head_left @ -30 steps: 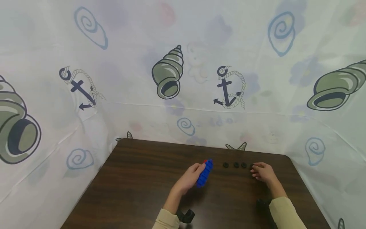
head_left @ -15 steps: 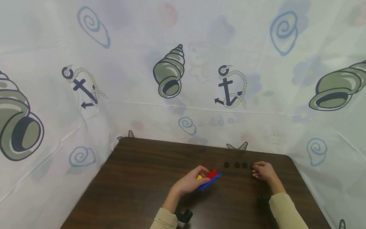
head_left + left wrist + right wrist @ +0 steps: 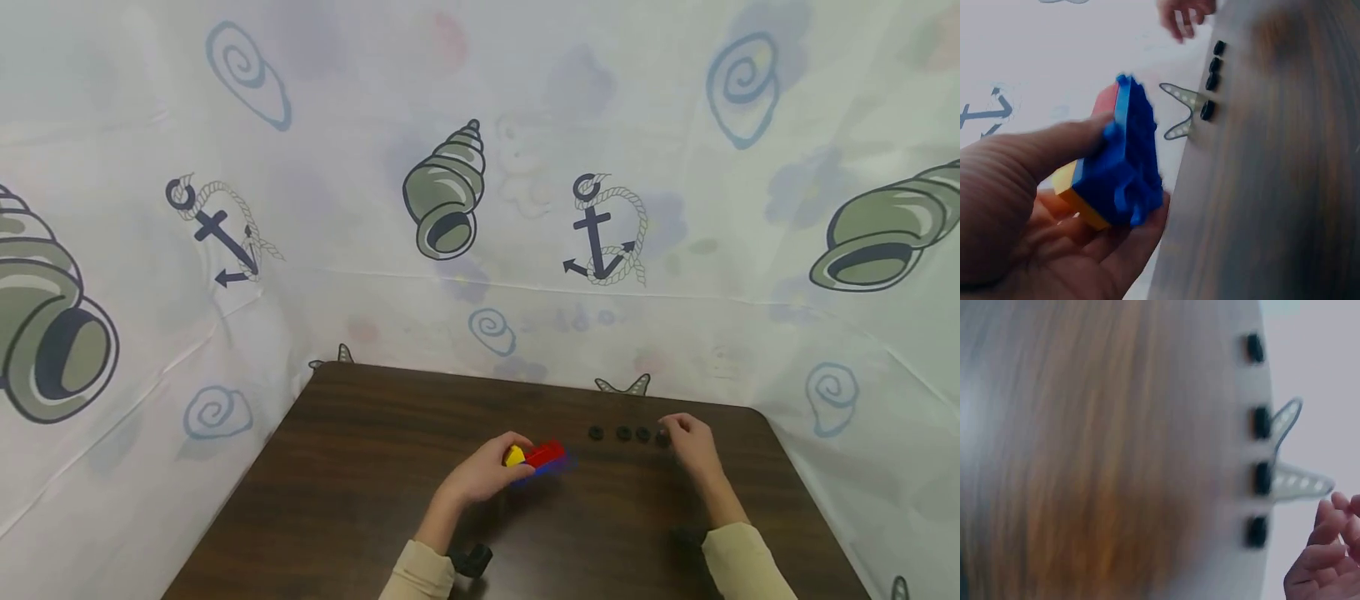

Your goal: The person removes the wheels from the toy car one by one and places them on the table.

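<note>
Pinched between the thumb and fingers of my left hand (image 3: 480,477) is a toy vehicle body (image 3: 545,455) made of a blue base with red and yellow blocks on top. The left wrist view shows the base of the same vehicle body (image 3: 1129,156) with its small pegs and clips, the thumb pressing one side. Along the far right of the table several small black wheels (image 3: 624,433) stand in a row. My right hand (image 3: 692,446) hovers just by the rightmost wheel (image 3: 1257,531), its fingers loosely bent with nothing seen between them.
The dark wood-grain table (image 3: 360,467) ends at a pale curtain (image 3: 360,208) printed with shells and anchors. A black wrist camera mount (image 3: 472,562) sits at the left wrist, low over the tabletop.
The left hand has turned the toy vehicle body so its red and yellow top shows instead of its blue underside. The right hand has lifted slightly off the rightmost wheel.
</note>
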`<state>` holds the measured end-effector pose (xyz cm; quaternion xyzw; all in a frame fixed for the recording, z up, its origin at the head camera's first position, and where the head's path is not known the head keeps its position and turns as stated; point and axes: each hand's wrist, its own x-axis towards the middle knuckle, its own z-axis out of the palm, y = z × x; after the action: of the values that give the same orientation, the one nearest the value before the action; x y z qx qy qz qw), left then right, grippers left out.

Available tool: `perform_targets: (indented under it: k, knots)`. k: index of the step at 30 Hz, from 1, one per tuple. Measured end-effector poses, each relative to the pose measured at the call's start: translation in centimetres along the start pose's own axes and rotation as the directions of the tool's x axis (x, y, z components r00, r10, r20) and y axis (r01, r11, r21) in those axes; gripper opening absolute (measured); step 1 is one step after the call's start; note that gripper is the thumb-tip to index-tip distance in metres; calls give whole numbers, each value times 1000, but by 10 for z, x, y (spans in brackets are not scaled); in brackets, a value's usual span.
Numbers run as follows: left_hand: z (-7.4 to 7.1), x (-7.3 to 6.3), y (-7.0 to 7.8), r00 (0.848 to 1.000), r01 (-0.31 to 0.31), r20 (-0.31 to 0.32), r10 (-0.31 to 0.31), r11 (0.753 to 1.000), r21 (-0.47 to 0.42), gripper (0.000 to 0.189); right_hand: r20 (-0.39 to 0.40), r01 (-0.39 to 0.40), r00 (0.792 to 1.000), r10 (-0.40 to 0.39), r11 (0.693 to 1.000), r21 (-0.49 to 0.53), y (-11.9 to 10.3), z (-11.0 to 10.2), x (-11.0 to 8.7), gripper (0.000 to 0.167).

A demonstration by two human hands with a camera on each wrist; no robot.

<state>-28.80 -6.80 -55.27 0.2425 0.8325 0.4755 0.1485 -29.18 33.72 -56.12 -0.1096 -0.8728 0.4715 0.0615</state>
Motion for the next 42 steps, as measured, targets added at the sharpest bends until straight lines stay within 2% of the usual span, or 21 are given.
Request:
perform_targets:
  k: [3, 5, 7, 10, 14, 18, 20, 22, 25, 30, 36, 38, 42]
  knots:
    - [-4, 5, -3, 998, -5, -59, 11, 995, 97, 39, 0, 122, 993, -122, 991, -51, -21, 14, -5, 46]
    - [-9, 8, -3, 995, -3, -97, 20, 985, 175, 37, 23, 215, 977, -214, 973, -79, -35, 27, -8, 45]
    - [-14, 13, -2, 991, -7, -129, 38, 973, 233, 35, 68, 308, 951, -302, 946, -101, -52, 40, -12, 43]
    - [-20, 21, 1, 983, -10, -173, 66, 952, 306, 34, 172, 437, 893, -415, 892, -118, -78, 59, -19, 41]
    - [-24, 28, 2, 978, -14, -193, 84, 940, 341, 35, 292, 545, 824, -486, 820, -175, -110, 79, -28, 46]
    - [-27, 31, 0, 977, -12, -198, 83, 942, 335, 38, 357, 589, 796, -489, 763, -267, -130, 95, -30, 48]
    - [-30, 31, -2, 974, -12, -209, 91, 937, 350, 38, 372, 596, 792, -484, 743, -304, -134, 102, -28, 48]
    - [-34, 31, -4, 970, -18, -221, 106, 929, 371, 39, 377, 590, 797, -472, 741, -319, -138, 107, -25, 47]
    - [-40, 33, -7, 962, -33, -239, 134, 923, 384, 38, 381, 580, 803, -458, 748, -323, -142, 116, -19, 45]
    - [-45, 39, -9, 961, -44, -233, 146, 919, 392, 39, 387, 555, 819, -424, 758, -343, -145, 130, -8, 41]
    - [-45, 51, -21, 960, -15, -247, 133, 904, 428, 40, 415, 564, 812, -409, 732, -382, -142, 146, 9, 38]
    - [-44, 56, -26, 962, -4, -244, 118, 907, 421, 40, 422, 561, 812, -402, 738, -375, -140, 151, 13, 38]
    - [-41, 63, -39, 969, 14, -232, 84, 921, 390, 39, 426, 530, 825, -372, 771, -354, -131, 161, 19, 37]
